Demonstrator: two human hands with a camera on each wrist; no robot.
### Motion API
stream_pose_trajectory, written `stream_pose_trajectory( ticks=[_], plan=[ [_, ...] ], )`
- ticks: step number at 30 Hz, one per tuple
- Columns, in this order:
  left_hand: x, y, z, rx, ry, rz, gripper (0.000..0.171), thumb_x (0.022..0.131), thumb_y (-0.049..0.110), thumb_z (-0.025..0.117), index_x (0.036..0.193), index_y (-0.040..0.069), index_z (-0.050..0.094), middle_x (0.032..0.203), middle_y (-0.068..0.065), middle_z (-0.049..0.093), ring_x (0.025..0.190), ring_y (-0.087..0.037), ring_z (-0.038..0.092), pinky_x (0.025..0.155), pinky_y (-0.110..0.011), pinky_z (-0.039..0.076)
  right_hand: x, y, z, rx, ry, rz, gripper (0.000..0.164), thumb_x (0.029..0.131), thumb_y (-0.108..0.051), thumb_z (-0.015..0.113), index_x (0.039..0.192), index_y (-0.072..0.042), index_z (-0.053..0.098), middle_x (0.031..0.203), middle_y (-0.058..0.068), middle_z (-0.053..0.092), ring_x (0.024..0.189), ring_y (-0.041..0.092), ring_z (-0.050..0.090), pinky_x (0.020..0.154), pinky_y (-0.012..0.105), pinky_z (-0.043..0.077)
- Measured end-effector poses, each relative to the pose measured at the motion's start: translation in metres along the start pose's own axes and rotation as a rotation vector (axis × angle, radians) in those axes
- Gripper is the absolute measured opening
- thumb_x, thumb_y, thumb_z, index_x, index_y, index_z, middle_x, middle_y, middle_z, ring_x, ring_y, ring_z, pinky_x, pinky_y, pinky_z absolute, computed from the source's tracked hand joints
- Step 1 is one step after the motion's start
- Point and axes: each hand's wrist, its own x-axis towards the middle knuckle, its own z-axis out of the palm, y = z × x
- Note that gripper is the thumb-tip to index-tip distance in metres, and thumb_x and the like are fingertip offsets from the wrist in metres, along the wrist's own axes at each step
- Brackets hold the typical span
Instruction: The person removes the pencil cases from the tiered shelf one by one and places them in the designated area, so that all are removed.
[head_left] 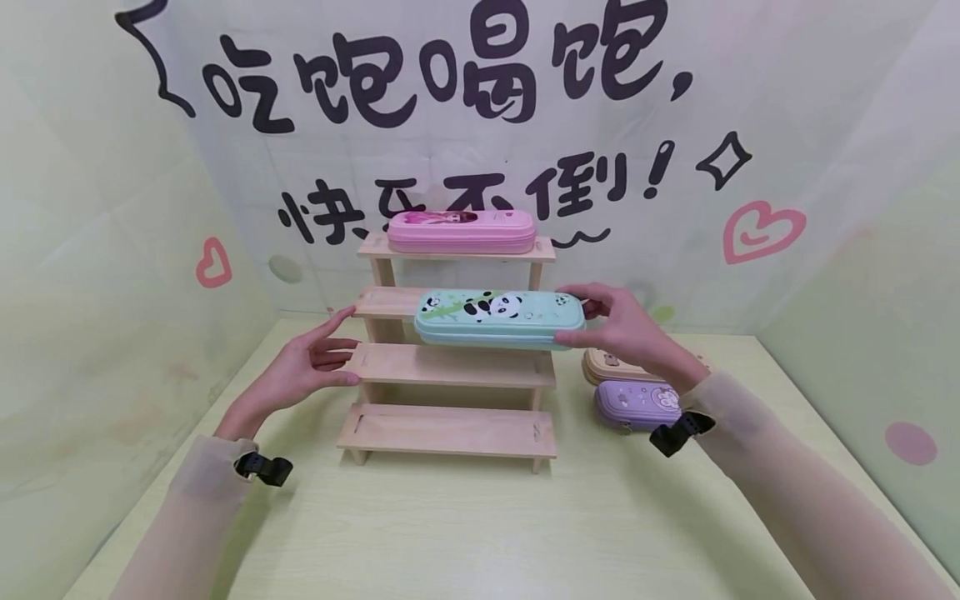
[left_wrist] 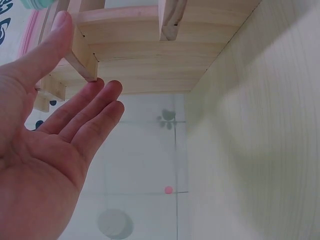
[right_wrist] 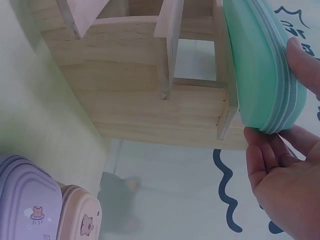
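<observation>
Now right hand [head_left: 626,327] pinches panda case [head_left: 480,321] — left hand [head_left: 296,367] spread at 4-tier wooden rack [head_left: 450,429].

Long pale-beige slvs [head_left: 180,521] L & R, ea cuff [head_left: 212,457] w/ sm blk strap-on device [head_left: 274,471].

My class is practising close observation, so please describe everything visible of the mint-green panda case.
The mint-green case is long, with rounded corners and a smooth shell that looks moulded. Pandas and green bamboo decorate its top; a matching zip runs along its side, and the case looks closed. It is held roughly level, lengthwise along the wooden stand, near the second step from the top. The right hand grips its right end. Whether it touches the step is unclear.
</observation>
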Motion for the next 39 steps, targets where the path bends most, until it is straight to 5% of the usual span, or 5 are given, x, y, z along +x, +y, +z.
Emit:
stream_pose_trajectory(
  ticks=[4, 10, 20, 28, 39],
  plan=[
    [0.0, 0.001, 0.0, 0.0, -0.004, -0.006, 0.108, 0.086, 0.012, 0.089, 0.169, 0.035, 0.024, 0.15, -0.028, 0.053, 0.133, -0.043, 0.059, 0.105, -0.045, 0.053, -0.011, 0.001, -0.002, -0.003, 0.007, -0.02, 0.067, 0.083, -0.016, 0.092, 0.143, -0.005, 0.064, 0.118, 0.013, 0.067, 0.101, 0.029, 0.058, 0.079, 0.028, 0.05],
    [0.0, 0.001, 0.0, -0.005, -0.006, -0.008, 0.108, 0.086, 0.011, 0.089, 0.169, 0.035, 0.024, 0.15, -0.029, 0.053, 0.132, -0.043, 0.059, 0.105, -0.057, 0.049, -0.028, 0.004, -0.006, 0.0, 0.017, -0.004, 0.071, 0.083, -0.015, 0.092, 0.146, -0.005, 0.062, 0.119, 0.013, 0.066, 0.103, 0.028, 0.058, 0.084, 0.027, 0.051],
    [0.0, 0.0, 0.0, -0.003, -0.004, -0.01, 0.108, 0.086, 0.011, 0.09, 0.169, 0.035, 0.024, 0.15, -0.028, 0.053, 0.132, -0.043, 0.059, 0.105, -0.058, 0.048, -0.053, 0.012, -0.01, -0.043, 0.028, -0.015, 0.07, 0.084, -0.017, 0.091, 0.147, -0.007, 0.061, 0.12, 0.01, 0.065, 0.102, 0.029, 0.053, 0.076, 0.029, 0.047],
    [-0.001, 0.001, 0.0, 0.01, -0.005, -0.009, 0.108, 0.087, 0.012, 0.089, 0.17, 0.034, 0.023, 0.149, -0.03, 0.053, 0.131, -0.044, 0.059, 0.103, -0.047, 0.054, -0.072, 0.022, -0.018, -0.06, 0.049, -0.064, 0.066, 0.084, -0.014, 0.091, 0.144, -0.011, 0.064, 0.121, 0.006, 0.065, 0.101, 0.027, 0.055, 0.077, 0.027, 0.048],
    [-0.001, 0.001, 0.0, 0.024, -0.001, -0.022, 0.108, 0.087, 0.015, 0.089, 0.169, 0.037, 0.023, 0.148, -0.028, 0.055, 0.131, -0.043, 0.06, 0.103, -0.047, 0.053, -0.103, 0.042, -0.029, -0.051, 0.076, -0.13, 0.066, 0.082, -0.003, 0.09, 0.142, -0.007, 0.064, 0.127, 0.005, 0.064, 0.099, 0.021, 0.058, 0.081, 0.02, 0.051]
  ],
)
